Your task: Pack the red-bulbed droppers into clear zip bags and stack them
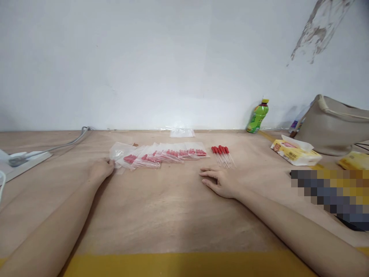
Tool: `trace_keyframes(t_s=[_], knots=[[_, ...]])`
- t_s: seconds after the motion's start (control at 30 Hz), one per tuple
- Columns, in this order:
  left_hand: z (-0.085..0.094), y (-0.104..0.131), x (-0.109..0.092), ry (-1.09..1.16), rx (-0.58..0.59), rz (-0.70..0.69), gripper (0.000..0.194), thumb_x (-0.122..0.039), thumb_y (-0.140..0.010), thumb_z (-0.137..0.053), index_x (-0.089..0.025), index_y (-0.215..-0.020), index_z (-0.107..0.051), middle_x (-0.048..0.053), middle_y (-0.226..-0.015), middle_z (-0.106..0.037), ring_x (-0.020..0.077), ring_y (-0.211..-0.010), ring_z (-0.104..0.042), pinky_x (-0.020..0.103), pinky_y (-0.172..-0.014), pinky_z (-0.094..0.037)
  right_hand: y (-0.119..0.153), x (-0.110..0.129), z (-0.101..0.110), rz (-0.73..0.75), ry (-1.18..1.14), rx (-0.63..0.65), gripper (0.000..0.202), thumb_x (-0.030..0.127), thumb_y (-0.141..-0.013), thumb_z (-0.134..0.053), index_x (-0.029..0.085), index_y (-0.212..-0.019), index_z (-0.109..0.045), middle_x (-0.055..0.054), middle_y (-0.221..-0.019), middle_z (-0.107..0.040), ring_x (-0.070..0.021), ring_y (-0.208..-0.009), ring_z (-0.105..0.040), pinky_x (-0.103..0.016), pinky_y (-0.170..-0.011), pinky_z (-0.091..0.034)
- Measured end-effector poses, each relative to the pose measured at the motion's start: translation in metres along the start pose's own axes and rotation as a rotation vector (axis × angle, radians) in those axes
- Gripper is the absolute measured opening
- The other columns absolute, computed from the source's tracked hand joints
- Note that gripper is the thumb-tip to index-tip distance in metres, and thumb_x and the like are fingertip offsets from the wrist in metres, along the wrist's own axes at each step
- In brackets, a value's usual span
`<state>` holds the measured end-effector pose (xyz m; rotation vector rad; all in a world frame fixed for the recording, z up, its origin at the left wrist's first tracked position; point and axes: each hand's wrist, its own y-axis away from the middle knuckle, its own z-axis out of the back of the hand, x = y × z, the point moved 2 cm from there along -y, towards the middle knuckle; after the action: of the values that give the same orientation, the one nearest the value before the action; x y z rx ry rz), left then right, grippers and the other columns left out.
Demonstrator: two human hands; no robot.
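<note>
An overlapping row of clear zip bags (170, 153) lies across the middle of the table, with red pieces showing inside them. At the row's left end, my left hand (104, 169) rests with its fingers curled against the edge of the leftmost bag (121, 152). Whatever its fingertips pinch, if anything, is hidden. To the right of the bags lies a small group of droppers (223, 156) with red bulbs and thin clear tubes pointing towards me. My right hand (220, 182) lies on the table just below these droppers, fingers apart and holding nothing.
More clear bags (182, 133) lie against the wall. On the right are a green bottle (258, 116), a yellow tissue pack (296, 152), a beige bag (331, 127) and a blurred-out dark object (331, 196). A power strip (29, 163) with a grey cable lies at left.
</note>
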<state>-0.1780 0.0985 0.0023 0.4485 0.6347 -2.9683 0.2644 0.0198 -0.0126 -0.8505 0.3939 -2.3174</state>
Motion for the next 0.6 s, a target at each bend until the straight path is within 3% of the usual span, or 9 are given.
trace_keyframes(t_s=[0.17, 0.27, 0.4, 0.57, 0.6], knots=[[0.006, -0.001, 0.000, -0.111, -0.097, 0.199, 0.023, -0.029, -0.073, -0.050, -0.013, -0.057, -0.057, 0.005, -0.049, -0.052, 0.0295, -0.067, -0.057, 0.036, -0.059, -0.042, -0.001, -0.002, -0.001, -0.007, 0.047, 0.038, 0.031, 0.031, -0.080, -0.051, 0.019, -0.106, -0.063, -0.011, -0.113, -0.060, -0.0219, -0.106, -0.054, -0.041, -0.091, -0.042], [0.013, -0.003, -0.008, -0.125, -0.255, 0.212, 0.021, -0.024, -0.075, -0.048, -0.012, -0.061, -0.058, 0.009, -0.060, -0.060, 0.0292, -0.074, -0.059, 0.036, -0.061, -0.043, -0.001, -0.003, -0.001, -0.005, 0.073, 0.047, 0.031, 0.030, -0.080, -0.051, 0.017, -0.106, -0.064, -0.011, -0.113, -0.060, -0.0212, -0.106, -0.054, -0.039, -0.091, -0.042], [0.020, -0.003, -0.040, -0.088, -0.511, 0.041, 0.025, -0.019, -0.084, -0.038, -0.009, -0.090, -0.060, 0.012, -0.102, -0.063, 0.0235, -0.100, -0.055, 0.037, -0.083, -0.041, -0.001, -0.002, -0.001, 0.008, 0.069, 0.033, 0.029, 0.029, -0.080, -0.052, 0.020, -0.104, -0.064, -0.010, -0.111, -0.061, -0.0210, -0.103, -0.055, -0.040, -0.090, -0.043], [0.030, 0.019, -0.105, -0.030, -0.655, -0.257, 0.023, -0.023, -0.088, -0.041, -0.013, -0.094, -0.061, 0.006, -0.107, -0.063, 0.0146, -0.102, -0.054, 0.032, -0.095, -0.036, -0.002, -0.001, -0.001, 0.007, 0.061, 0.030, 0.028, 0.028, -0.079, -0.052, 0.020, -0.103, -0.064, -0.010, -0.112, -0.060, -0.0208, -0.103, -0.055, -0.040, -0.089, -0.043], [0.034, 0.027, -0.117, 0.015, -0.738, -0.393, 0.021, -0.023, -0.086, -0.046, -0.013, -0.093, -0.062, 0.007, -0.103, -0.065, 0.0160, -0.099, -0.056, 0.033, -0.093, -0.038, -0.002, 0.000, -0.002, 0.010, 0.061, 0.029, 0.028, 0.028, -0.079, -0.051, 0.019, -0.103, -0.064, -0.010, -0.112, -0.060, -0.0206, -0.103, -0.055, -0.039, -0.089, -0.043]])
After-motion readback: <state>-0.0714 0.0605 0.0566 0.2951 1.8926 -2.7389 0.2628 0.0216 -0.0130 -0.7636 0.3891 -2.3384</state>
